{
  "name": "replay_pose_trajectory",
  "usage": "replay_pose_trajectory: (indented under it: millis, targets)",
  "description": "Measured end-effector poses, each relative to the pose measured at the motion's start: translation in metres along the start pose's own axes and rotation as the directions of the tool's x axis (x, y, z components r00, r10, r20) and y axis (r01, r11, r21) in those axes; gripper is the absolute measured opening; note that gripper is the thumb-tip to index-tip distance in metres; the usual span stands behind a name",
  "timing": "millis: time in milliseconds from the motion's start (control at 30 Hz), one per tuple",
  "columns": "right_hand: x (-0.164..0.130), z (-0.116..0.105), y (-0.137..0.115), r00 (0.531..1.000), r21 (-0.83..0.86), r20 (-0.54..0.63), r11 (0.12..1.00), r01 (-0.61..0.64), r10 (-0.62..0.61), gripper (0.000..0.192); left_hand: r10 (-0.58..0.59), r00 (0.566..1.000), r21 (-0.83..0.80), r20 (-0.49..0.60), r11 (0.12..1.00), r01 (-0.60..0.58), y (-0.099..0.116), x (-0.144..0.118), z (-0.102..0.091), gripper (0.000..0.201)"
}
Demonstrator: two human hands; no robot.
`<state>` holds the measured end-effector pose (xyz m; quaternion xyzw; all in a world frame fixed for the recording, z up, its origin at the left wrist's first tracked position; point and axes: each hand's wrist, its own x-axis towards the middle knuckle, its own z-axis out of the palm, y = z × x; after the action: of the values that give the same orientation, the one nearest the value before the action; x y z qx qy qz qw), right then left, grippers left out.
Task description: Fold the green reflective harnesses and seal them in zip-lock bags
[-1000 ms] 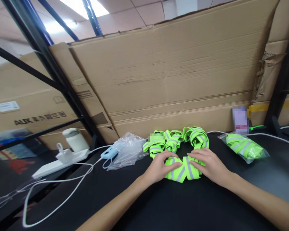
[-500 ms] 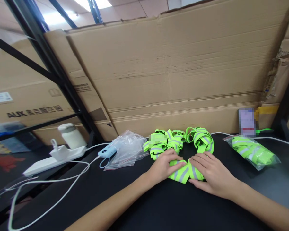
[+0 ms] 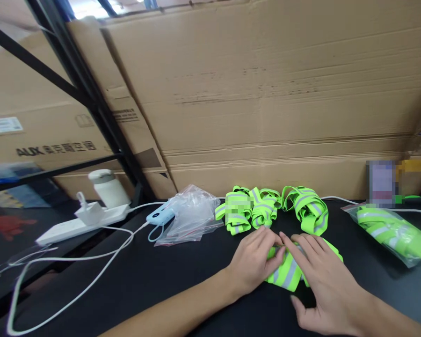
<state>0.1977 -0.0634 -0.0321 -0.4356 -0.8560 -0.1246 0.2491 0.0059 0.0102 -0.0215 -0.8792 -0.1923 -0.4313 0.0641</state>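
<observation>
A folded neon-green reflective strap [image 3: 289, 275] with grey stripes lies on the black tabletop, partly hidden under both hands. My left hand [image 3: 253, 262] has its fingers closed over the strap's left end, with the thumb along its near side. My right hand [image 3: 331, 288] rests over the right part with fingers stretched out and the thumb spread away. The two hands' fingertips come close together at the strap's far edge. Just beyond them sit a rolled green strap [image 3: 236, 219], a second bundle [image 3: 264, 213] and a looser coil [image 3: 308, 209].
Clear plastic bags [image 3: 192, 217] lie at left beside a light-blue power bank [image 3: 161, 215]. A power strip [image 3: 61, 230], a white bottle [image 3: 108, 188] and a looping white cable [image 3: 73, 259] are farther left. At right lies a bagged green strap [image 3: 393, 234]. Cardboard [image 3: 266, 117] walls the back.
My right hand has spread its fingers and thumb and come nearer. The strap under my hands is shifted and less covered. The view has tilted down and turned left.
</observation>
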Motion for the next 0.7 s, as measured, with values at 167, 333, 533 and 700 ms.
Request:
replay_pose_trajectory:
  millis: [167, 333, 533, 700]
  targets:
    - [0.001, 0.003, 0.003, 0.995, -0.083, -0.097, 0.997, 0.007, -0.015, 0.074, 0.065, 0.998, 0.013, -0.023, 0.998, -0.065, 0.003, -0.001, -0.005, 0.013]
    - [0.003, 0.001, 0.010, 0.996, -0.070, -0.065, 0.996, 0.052, -0.057, 0.059, 0.117, 0.992, -0.106, 0.054, 0.988, -0.111, -0.013, 0.001, -0.022, 0.007]
    - [0.003, -0.004, 0.013, 0.999, -0.019, -0.038, 0.999, 0.029, -0.029, 0.054, -0.073, 0.978, 0.203, 0.195, 0.979, 0.032, -0.079, 0.018, -0.090, 0.016]
    - [0.002, -0.004, 0.013, 0.997, 0.036, -0.020, 0.997, 0.071, -0.070, 0.051, -0.599, 0.653, 0.508, 0.462, 0.783, 0.359, -0.140, -0.001, -0.147, 0.038]
